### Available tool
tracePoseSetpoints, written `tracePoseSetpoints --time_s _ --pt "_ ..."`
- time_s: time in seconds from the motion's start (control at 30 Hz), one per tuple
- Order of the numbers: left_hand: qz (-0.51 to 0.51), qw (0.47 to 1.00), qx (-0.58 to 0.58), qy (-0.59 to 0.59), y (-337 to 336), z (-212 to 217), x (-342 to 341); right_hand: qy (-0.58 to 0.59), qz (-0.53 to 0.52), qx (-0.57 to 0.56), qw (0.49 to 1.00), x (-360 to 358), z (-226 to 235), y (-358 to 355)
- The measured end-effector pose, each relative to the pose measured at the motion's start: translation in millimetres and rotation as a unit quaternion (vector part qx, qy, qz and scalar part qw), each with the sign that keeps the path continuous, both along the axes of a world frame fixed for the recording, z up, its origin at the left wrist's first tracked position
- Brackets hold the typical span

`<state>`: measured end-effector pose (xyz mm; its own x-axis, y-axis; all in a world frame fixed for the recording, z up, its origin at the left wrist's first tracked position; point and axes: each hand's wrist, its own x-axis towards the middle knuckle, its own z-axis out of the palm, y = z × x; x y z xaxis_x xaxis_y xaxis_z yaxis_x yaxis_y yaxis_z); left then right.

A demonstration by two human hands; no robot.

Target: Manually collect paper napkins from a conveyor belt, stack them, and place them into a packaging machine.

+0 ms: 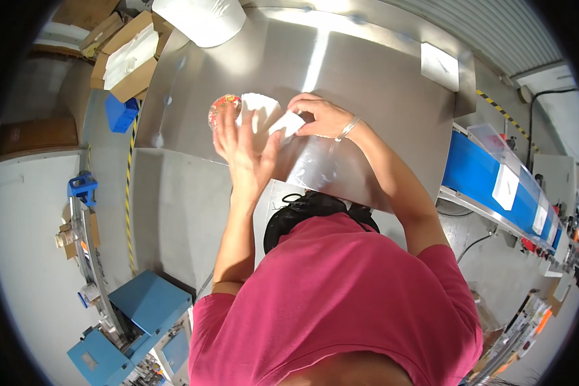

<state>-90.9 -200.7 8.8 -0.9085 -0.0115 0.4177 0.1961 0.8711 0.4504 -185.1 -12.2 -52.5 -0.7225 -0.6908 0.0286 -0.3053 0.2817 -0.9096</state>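
Steel tabletop (367, 71) spreads broadly ahead and to the right, bare metal running to a white card (440, 67) whose dark marking is too small to read; its near edge passes just below the hands. Blue conveyor belt (473, 168) lies beyond the right edge, white container (202, 22) at the far left corner. Left hand (244, 157), fingers parted, reaches over a red patterned disc (226, 101); I cannot tell how firmly it grips. Right hand (325, 119) has thumb and fingertips nearly together on a small white piece (288, 123), long axis slanting up rightward. Between the hands, white fan-shaped sheet (261, 106) points its broad end away, narrowing toward the person.
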Motion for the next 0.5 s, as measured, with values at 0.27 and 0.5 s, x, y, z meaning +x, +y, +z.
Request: tracePoseSetpoints --time_s 0.27,0.5 --pt "0.011 0.997 -0.070 -0.024 -39.1 -6.2 -14.9 -0.171 -0.319 -0.067 0.930 52.9 -23.8 81.8" --pt "0.006 0.988 0.068 -0.141 43.9 8.5 6.8 -0.078 -0.552 0.116 0.822 132.3 -20.3 240.3"
